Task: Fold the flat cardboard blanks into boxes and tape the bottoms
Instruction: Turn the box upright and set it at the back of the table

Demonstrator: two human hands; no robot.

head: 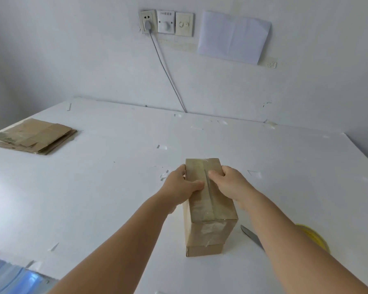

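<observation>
A folded brown cardboard box (208, 211) stands on the white table (115, 187), its top face closed with clear tape along the seam and down the near side. My left hand (179, 185) grips the box's far left edge, thumb lying on the top face. My right hand (227, 183) grips the far right edge, thumb pressing near the taped seam. A stack of flat cardboard blanks (34, 135) lies at the table's far left.
A knife blade (252, 236) lies on the table right of the box, partly under my right forearm. A yellow tape roll (314, 236) shows behind that forearm. Small tape scraps dot the table. Behind it, the wall carries sockets (166, 22), a cable and a paper sheet.
</observation>
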